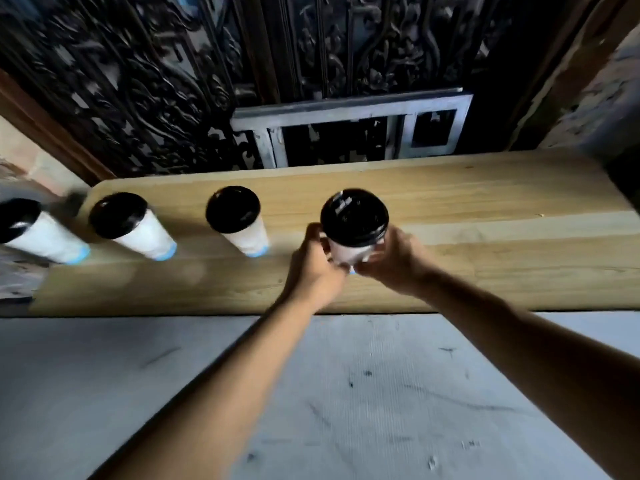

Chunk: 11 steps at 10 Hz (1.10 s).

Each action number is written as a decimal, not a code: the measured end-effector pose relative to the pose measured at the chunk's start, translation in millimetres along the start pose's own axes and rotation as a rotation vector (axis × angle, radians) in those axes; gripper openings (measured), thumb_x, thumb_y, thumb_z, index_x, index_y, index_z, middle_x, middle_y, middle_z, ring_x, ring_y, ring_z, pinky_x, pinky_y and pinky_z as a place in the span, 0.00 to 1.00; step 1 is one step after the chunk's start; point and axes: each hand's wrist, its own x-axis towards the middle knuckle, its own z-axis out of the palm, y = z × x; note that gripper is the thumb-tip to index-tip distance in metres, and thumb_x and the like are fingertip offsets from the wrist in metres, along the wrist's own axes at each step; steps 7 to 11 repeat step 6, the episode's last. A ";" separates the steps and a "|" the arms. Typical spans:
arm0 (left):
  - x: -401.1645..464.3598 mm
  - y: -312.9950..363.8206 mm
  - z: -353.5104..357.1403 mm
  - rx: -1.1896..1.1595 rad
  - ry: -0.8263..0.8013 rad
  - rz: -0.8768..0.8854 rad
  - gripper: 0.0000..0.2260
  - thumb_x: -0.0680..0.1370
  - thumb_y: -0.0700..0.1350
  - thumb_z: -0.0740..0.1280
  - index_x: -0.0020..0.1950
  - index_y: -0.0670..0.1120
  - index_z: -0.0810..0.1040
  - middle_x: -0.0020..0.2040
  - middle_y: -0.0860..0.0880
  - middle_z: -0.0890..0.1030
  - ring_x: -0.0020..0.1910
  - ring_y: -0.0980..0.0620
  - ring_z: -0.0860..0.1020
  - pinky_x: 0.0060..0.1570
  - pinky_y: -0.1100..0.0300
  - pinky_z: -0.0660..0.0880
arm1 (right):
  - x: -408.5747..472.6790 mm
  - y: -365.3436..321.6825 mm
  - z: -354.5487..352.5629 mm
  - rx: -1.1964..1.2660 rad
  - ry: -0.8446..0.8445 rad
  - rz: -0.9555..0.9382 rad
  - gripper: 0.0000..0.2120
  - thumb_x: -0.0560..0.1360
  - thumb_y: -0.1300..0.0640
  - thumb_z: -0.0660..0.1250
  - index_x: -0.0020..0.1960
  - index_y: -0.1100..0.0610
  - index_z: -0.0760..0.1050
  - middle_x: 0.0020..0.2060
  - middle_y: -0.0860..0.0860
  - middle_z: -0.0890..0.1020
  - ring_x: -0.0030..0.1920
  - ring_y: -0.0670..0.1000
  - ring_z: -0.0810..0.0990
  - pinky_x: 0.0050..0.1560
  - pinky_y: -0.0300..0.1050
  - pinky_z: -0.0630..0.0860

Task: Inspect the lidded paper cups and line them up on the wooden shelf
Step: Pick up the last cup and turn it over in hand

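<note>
Two hands, our left hand (317,263) and right hand (393,259), clasp one white black-lidded paper cup (353,225) (upright) over the pale wooden shelf (485,237).

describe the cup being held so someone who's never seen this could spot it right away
Find the long wooden shelf in front of the dark carved screen. Four black-lidded white paper cups run along it; take the rightmost cup. It alone is gripped low down by the left hand and right hand.

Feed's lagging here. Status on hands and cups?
Left hand and right hand both on fourth cup over shelf. Three cups lined up to its left. Nothing in the way.
</note>
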 end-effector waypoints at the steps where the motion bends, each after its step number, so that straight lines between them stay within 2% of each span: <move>1: 52.3 -10.4 12.3 0.046 0.023 0.095 0.31 0.65 0.43 0.77 0.67 0.47 0.72 0.54 0.48 0.84 0.53 0.47 0.84 0.56 0.49 0.82 | 39.7 24.6 0.0 -0.062 0.044 -0.064 0.26 0.68 0.59 0.77 0.65 0.58 0.76 0.49 0.49 0.86 0.49 0.48 0.86 0.41 0.32 0.80; 2: 71.5 -18.4 21.1 0.026 0.028 0.113 0.30 0.63 0.43 0.76 0.62 0.49 0.70 0.51 0.47 0.85 0.52 0.45 0.85 0.53 0.43 0.83 | 56.4 41.2 0.9 -0.085 0.051 -0.075 0.24 0.69 0.57 0.77 0.63 0.57 0.77 0.48 0.47 0.85 0.47 0.46 0.85 0.36 0.23 0.74; 3: 83.4 -20.0 29.4 0.006 0.023 0.113 0.26 0.67 0.37 0.77 0.58 0.49 0.69 0.46 0.49 0.84 0.51 0.44 0.85 0.53 0.42 0.83 | 66.6 51.9 0.4 -0.087 0.076 -0.075 0.25 0.67 0.54 0.77 0.62 0.53 0.77 0.50 0.45 0.86 0.47 0.43 0.86 0.40 0.29 0.76; 4: 88.1 -18.0 28.4 -0.040 0.014 0.107 0.26 0.69 0.35 0.77 0.61 0.48 0.69 0.48 0.49 0.85 0.51 0.47 0.85 0.54 0.46 0.83 | 71.2 53.8 1.3 -0.034 0.103 -0.071 0.27 0.66 0.54 0.77 0.64 0.53 0.75 0.52 0.46 0.85 0.47 0.44 0.85 0.46 0.37 0.81; 5: 81.4 -12.1 25.2 -0.037 -0.028 0.099 0.28 0.71 0.30 0.75 0.67 0.42 0.69 0.53 0.45 0.84 0.54 0.48 0.84 0.53 0.54 0.82 | 72.5 55.9 5.3 -0.023 0.053 -0.059 0.35 0.63 0.51 0.77 0.68 0.56 0.73 0.56 0.50 0.85 0.54 0.49 0.85 0.56 0.50 0.83; 6: 79.5 -12.5 23.6 -0.036 -0.020 0.111 0.30 0.69 0.30 0.75 0.68 0.42 0.69 0.55 0.46 0.84 0.58 0.47 0.83 0.57 0.51 0.81 | 69.9 58.3 3.1 0.020 0.018 0.007 0.45 0.63 0.53 0.79 0.76 0.57 0.65 0.63 0.53 0.83 0.60 0.52 0.83 0.60 0.54 0.81; 11: 79.5 -12.5 23.6 -0.036 -0.020 0.111 0.30 0.69 0.30 0.75 0.68 0.42 0.69 0.55 0.46 0.84 0.58 0.47 0.83 0.57 0.51 0.81 | 69.9 58.3 3.1 0.020 0.018 0.007 0.45 0.63 0.53 0.79 0.76 0.57 0.65 0.63 0.53 0.83 0.60 0.52 0.83 0.60 0.54 0.81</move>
